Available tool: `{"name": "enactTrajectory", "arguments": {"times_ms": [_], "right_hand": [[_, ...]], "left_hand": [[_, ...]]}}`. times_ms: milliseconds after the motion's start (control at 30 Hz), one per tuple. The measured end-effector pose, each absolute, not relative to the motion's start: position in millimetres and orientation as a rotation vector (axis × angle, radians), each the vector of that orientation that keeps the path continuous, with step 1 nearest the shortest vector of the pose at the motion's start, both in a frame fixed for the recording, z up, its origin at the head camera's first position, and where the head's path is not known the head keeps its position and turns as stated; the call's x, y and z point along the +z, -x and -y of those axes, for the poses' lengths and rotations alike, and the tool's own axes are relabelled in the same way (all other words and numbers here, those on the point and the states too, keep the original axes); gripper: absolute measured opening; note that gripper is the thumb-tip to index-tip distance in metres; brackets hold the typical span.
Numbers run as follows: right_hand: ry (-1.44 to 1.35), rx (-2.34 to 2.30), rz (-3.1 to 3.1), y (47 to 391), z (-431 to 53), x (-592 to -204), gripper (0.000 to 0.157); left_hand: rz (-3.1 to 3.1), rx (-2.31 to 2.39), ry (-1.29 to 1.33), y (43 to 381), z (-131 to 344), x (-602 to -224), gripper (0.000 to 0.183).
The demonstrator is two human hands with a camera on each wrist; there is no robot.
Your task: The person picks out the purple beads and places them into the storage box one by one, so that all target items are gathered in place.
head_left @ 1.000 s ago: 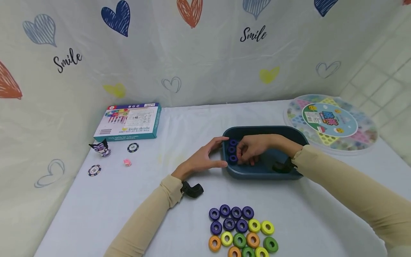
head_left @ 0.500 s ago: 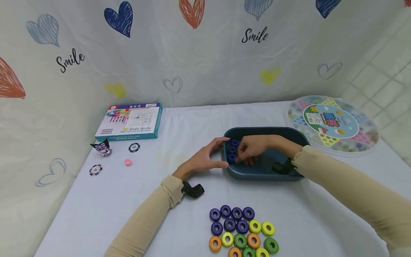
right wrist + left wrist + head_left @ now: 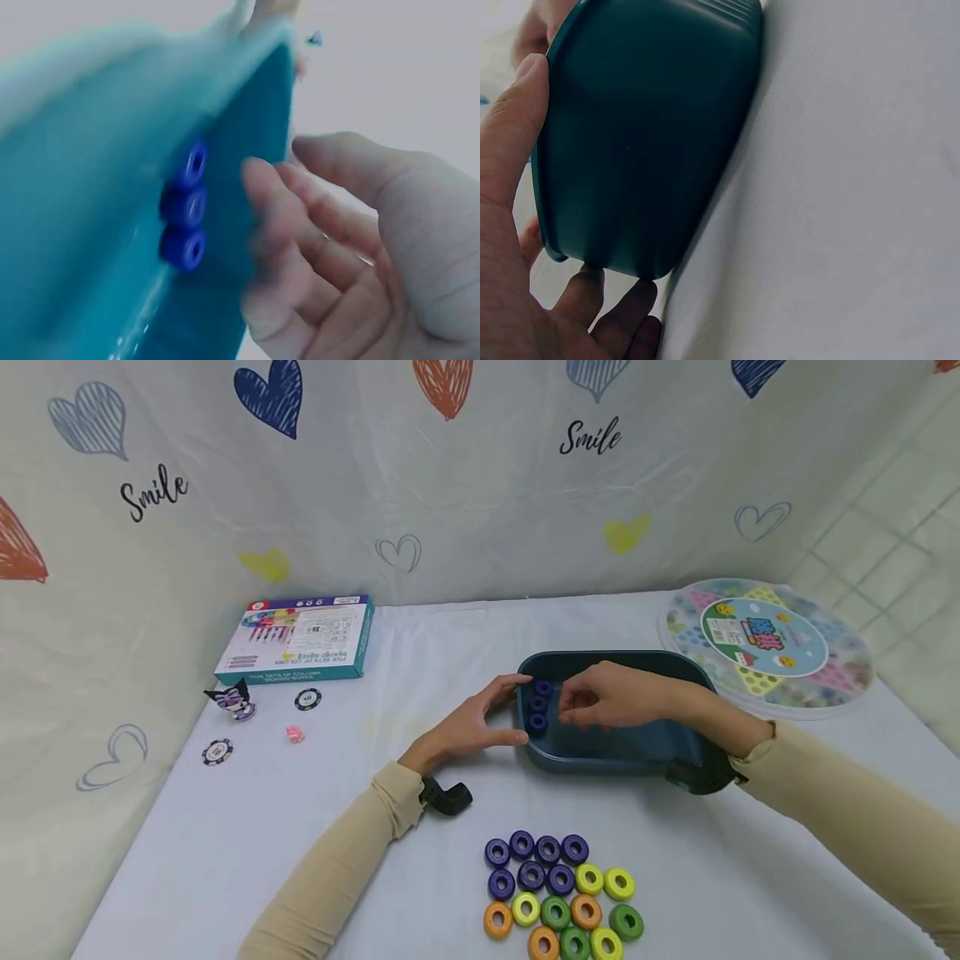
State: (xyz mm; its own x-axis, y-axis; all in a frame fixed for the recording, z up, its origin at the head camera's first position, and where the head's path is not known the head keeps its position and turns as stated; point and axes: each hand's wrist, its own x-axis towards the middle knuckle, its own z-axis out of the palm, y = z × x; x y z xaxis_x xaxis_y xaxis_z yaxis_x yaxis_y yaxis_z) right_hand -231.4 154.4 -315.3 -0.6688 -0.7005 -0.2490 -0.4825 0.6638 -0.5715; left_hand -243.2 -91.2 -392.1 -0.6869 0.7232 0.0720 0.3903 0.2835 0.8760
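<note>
Three purple ring beads (image 3: 538, 703) sit in a row along the left end inside a dark teal tray (image 3: 637, 758). My left hand (image 3: 474, 723) rests against the tray's left end, thumb and fingers spread apart. In the left wrist view the thumb touches the rim and the fingertips meet the wall at its far corner. My right hand (image 3: 622, 695) hovers over the inside of the tray, just right of the beads. Its fingers are loosely bent and nothing shows between them; in the right wrist view the fingers (image 3: 281, 217) stand apart from the beads.
Several loose ring beads lie in front of the tray: purple (image 3: 532, 876), yellow (image 3: 619, 883), green (image 3: 626, 922) and orange (image 3: 498, 920). A flat box (image 3: 300, 639), a small figurine (image 3: 234, 700) and poker chips (image 3: 307, 699) are at the left. A round patterned case (image 3: 847, 652) lies behind the tray.
My right hand has drawn back from the purple beads, rising and shifting slightly right, with its wrist swung outward over the tray's right end. The left hand stays at the tray.
</note>
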Motion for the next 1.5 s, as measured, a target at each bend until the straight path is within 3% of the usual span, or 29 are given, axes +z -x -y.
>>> {"name": "enactTrajectory", "arguments": {"times_ms": [267,500,800,1100,1500], "right_hand": [[1.132,-0.656,-2.614,164.6,-144.0,-311.1,0.005],[1.177,-0.669,-2.462,127.2,-135.2,-336.7,0.004],[1.12,-0.636,-2.431,119.8,-136.9,-363.2,0.006],[1.029,-0.611,-2.431,121.3,-143.3,-359.9,0.017],[0.917,-0.627,-2.444,121.5,-173.5,-359.6,0.02]], "left_hand": [[-2.219,1.377,-1.028,244.8,90.8,-391.9,0.073],[-2.231,1.373,-1.045,243.7,91.9,-390.5,0.073],[-2.217,1.37,-1.033,244.5,90.2,-395.5,0.074],[-2.245,1.412,-0.992,256.8,88.4,-421.3,0.076],[-2.251,1.423,-1.015,257.8,88.0,-423.7,0.077]]}}
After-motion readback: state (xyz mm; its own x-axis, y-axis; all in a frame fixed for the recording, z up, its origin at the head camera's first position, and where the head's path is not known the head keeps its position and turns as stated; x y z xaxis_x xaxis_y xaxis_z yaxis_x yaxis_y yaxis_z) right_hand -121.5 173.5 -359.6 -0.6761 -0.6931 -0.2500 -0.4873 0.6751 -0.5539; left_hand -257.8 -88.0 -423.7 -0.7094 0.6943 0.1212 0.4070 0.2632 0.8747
